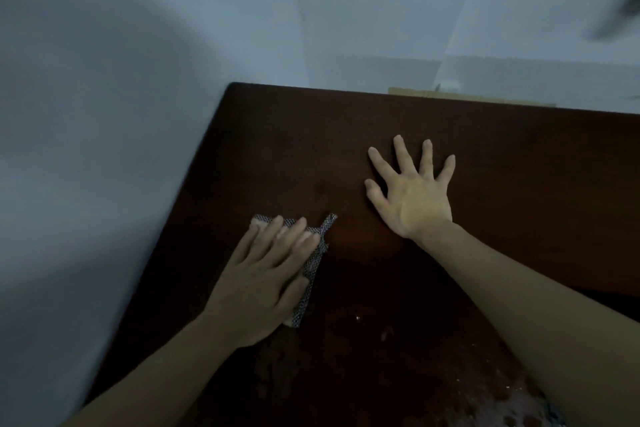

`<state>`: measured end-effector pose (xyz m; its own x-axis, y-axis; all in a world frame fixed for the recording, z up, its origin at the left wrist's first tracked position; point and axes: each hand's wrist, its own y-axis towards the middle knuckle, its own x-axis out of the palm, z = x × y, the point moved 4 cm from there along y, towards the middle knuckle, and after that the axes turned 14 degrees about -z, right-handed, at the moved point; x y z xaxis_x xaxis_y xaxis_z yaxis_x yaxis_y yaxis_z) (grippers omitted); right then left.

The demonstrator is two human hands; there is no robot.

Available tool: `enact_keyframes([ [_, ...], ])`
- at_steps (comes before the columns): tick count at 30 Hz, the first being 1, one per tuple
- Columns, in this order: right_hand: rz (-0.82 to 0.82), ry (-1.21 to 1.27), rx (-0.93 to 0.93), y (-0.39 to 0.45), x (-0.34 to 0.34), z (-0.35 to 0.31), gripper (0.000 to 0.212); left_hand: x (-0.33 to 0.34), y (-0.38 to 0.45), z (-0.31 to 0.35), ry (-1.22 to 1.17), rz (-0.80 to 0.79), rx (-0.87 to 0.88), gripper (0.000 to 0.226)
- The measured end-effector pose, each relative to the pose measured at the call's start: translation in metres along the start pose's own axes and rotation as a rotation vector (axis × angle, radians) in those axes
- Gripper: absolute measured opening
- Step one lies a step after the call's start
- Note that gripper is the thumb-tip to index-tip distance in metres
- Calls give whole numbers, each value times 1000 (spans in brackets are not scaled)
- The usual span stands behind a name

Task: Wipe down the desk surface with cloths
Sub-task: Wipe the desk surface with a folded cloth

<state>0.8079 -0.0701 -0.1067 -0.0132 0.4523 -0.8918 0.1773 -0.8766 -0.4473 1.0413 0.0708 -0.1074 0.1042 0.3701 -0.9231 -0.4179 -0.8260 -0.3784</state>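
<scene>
A dark brown wooden desk (502,184) fills the middle and right of the head view. My left hand (263,274) lies flat with straight fingers on a small grey patterned cloth (311,274), pressing it onto the desk near the left edge. Most of the cloth is hidden under the hand; a strip shows along its right side and at the fingertips. My right hand (412,191) rests palm down on the bare wood farther back, fingers spread wide, holding nothing. Pale smears and crumbs (384,334) mark the wood near the front.
A pale wall (104,114) runs along the desk's left edge and behind it. A tan flat object (415,92) pokes out behind the far edge. Patterned fabric (540,412) shows at the bottom right corner.
</scene>
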Motion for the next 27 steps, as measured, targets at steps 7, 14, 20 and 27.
enact_keyframes([
  [7, 18, -3, 27, 2, 1, -1, 66, -14, 32, -68, -58, -5, -152, 59],
  [14, 9, -55, 50, -4, -2, -5, 65, -15, 24, -80, -96, -14, -203, 62],
  [20, -18, 15, 75, -31, 2, -26, 60, 11, -40, -75, -19, -28, -61, 57],
  [27, -31, -9, 61, -59, 28, -28, 74, 4, -30, -122, -47, -37, -171, 64],
])
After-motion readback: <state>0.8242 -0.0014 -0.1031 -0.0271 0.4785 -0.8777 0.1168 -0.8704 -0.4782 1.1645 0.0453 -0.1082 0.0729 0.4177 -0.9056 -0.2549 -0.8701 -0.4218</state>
